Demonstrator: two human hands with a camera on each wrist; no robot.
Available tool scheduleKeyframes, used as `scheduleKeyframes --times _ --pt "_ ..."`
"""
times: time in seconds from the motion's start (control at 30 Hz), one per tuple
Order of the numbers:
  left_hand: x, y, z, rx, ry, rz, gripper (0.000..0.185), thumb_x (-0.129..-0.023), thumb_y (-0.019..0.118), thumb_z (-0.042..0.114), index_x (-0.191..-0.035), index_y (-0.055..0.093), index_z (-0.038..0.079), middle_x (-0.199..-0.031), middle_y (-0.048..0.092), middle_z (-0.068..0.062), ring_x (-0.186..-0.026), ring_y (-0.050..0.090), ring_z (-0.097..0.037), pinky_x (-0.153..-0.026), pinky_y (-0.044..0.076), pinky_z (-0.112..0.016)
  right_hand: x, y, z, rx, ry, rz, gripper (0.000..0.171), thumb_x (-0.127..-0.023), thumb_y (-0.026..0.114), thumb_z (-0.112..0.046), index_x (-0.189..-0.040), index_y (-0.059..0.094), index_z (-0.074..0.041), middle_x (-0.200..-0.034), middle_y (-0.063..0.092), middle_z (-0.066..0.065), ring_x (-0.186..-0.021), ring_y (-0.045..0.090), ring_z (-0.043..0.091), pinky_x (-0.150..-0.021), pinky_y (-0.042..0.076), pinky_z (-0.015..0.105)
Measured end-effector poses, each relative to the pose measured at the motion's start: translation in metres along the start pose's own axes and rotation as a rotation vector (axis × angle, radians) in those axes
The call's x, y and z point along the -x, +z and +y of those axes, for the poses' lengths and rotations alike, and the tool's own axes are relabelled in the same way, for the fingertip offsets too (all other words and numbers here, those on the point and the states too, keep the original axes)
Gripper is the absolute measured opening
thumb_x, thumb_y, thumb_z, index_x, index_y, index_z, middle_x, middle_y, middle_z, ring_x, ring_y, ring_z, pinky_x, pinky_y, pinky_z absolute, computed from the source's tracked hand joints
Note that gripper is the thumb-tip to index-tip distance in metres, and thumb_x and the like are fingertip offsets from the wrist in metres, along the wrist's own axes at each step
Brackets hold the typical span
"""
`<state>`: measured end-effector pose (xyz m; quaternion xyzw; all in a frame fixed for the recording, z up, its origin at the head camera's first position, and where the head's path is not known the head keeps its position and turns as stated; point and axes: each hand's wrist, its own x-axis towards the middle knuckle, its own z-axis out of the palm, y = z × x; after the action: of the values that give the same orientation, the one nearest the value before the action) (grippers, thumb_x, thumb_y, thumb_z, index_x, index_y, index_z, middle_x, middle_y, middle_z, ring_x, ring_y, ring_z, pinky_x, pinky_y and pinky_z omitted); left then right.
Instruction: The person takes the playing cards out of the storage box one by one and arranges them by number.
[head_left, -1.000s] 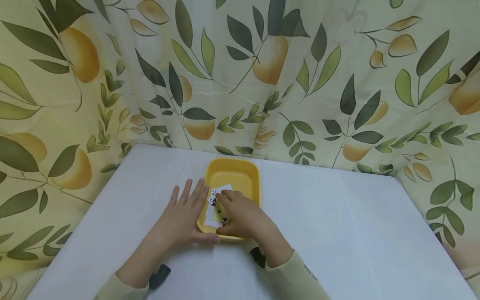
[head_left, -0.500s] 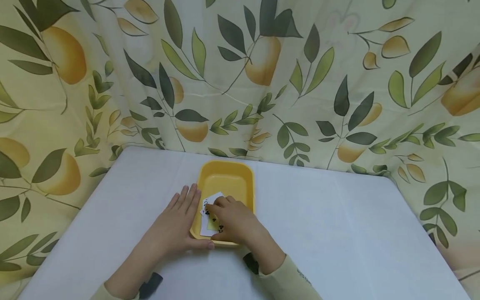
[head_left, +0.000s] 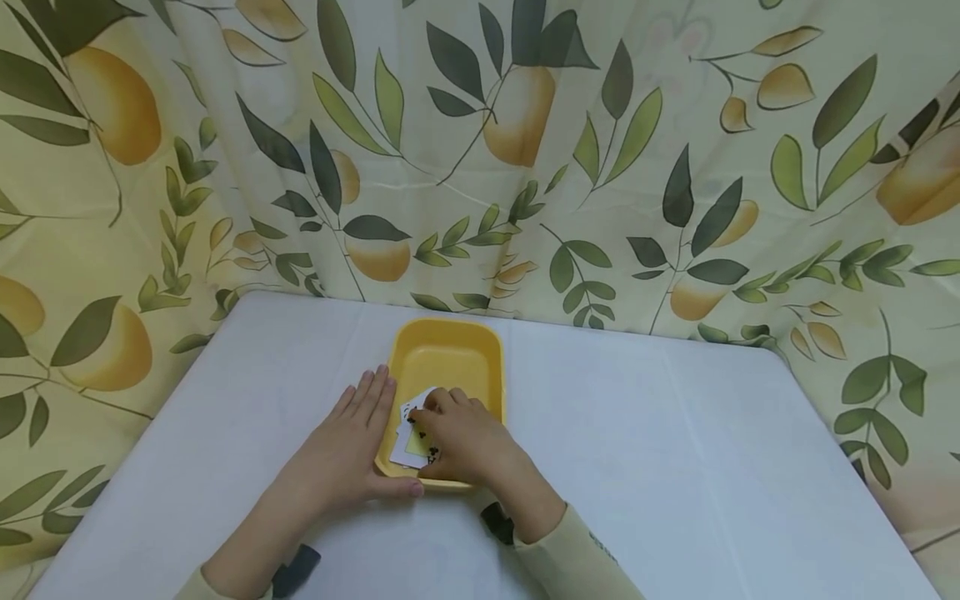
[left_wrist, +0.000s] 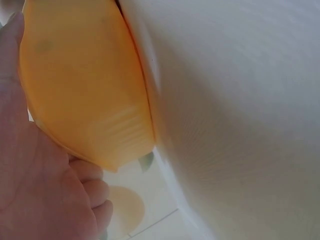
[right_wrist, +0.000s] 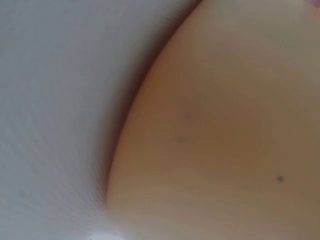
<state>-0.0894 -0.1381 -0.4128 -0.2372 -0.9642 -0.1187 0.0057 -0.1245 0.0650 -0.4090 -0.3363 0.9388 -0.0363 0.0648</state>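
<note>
Card-gathering step: right hand [head_left: 461, 442] fingers curled onto cards [head_left: 415, 433] in tray [head_left: 450, 358], left hand [head_left: 352, 450] flat, fingers together, bracing it; next needs a firm pinch to lift.

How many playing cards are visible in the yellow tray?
2, at least: overlapping playing cards at the near end of the yellow tray, partly under the right hand. More may be hidden beneath it.

Looks to me like a home-style tabletop setup, not a lab or workshop. I see a table under a plain white cloth [head_left: 675, 450], pushed into a corner. Hung behind and along both sides is a fabric backdrop [head_left: 525, 150], yellowish with printed leaves and orange fruit, hanging in loose folds. No walls, furniture or room fittings visible to me, so I can't pin the room.
</note>
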Motion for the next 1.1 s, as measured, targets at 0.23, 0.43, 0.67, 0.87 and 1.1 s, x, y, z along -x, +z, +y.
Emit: scheduleKeyframes --times 0.23,0.43,0.67,0.87,1.1 --pt "-0.002 -0.001 0.0 -0.009 0.009 0.008 0.134 -0.069 0.053 0.092 -0.157 0.017 -0.003 -0.166 0.009 -0.021 -0.153 0.012 -0.037 -0.124 0.018 -0.051 0.001 -0.003 0.0 -0.038 0.018 0.007 0.068 -0.076 0.082 -0.052 -0.136 0.061 -0.027 -0.135 0.053 0.001 -0.122 0.047 0.02 -0.101 0.047 0.039" --pt "-0.001 -0.003 0.0 -0.012 0.009 0.009 0.135 -0.068 0.048 0.094 -0.157 0.018 -0.003 -0.166 0.009 -0.021 -0.153 0.012 -0.036 -0.123 0.019 -0.052 0.0 -0.002 0.0 -0.037 0.033 0.044 0.083 -0.07 0.085 -0.057 -0.141 0.055 -0.025 -0.119 0.053 -0.002 -0.107 0.044 0.017 -0.088 0.044 0.033" --pt "-0.001 -0.001 -0.002 -0.002 0.004 -0.001 0.135 -0.069 0.05 0.093 -0.157 0.017 -0.003 -0.166 0.009 -0.02 -0.153 0.011 -0.036 -0.123 0.019 -0.052 -0.001 -0.009 0.003 -0.12 0.045 0.08 0.097 -0.069 0.089 -0.047 -0.15 0.045 -0.016 -0.128 0.048 0.002 -0.111 0.043 0.017 -0.098 0.047 0.03" --pt "0.0 0.002 -0.001 0.011 -0.009 -0.011 0.136 -0.067 0.047 0.095 -0.157 0.016 -0.002 -0.166 0.009 -0.02 -0.153 0.011 -0.036 -0.123 0.02 -0.051 0.009 -0.031 0.017 -0.188 0.094 0.194 0.094 -0.064 0.093 -0.039 -0.145 0.05 -0.015 -0.133 0.048 0.003 -0.115 0.047 0.019 -0.103 0.048 0.034" --pt "0.0 0.003 0.002 0.029 -0.014 -0.001 0.136 -0.067 0.053 0.093 -0.157 0.017 -0.003 -0.166 0.009 -0.021 -0.153 0.012 -0.036 -0.123 0.02 -0.05 0.022 -0.048 0.036 -0.272 0.186 0.287 0.093 -0.063 0.093 -0.036 -0.143 0.05 -0.015 -0.136 0.046 0.003 -0.116 0.045 0.018 -0.102 0.048 0.032"
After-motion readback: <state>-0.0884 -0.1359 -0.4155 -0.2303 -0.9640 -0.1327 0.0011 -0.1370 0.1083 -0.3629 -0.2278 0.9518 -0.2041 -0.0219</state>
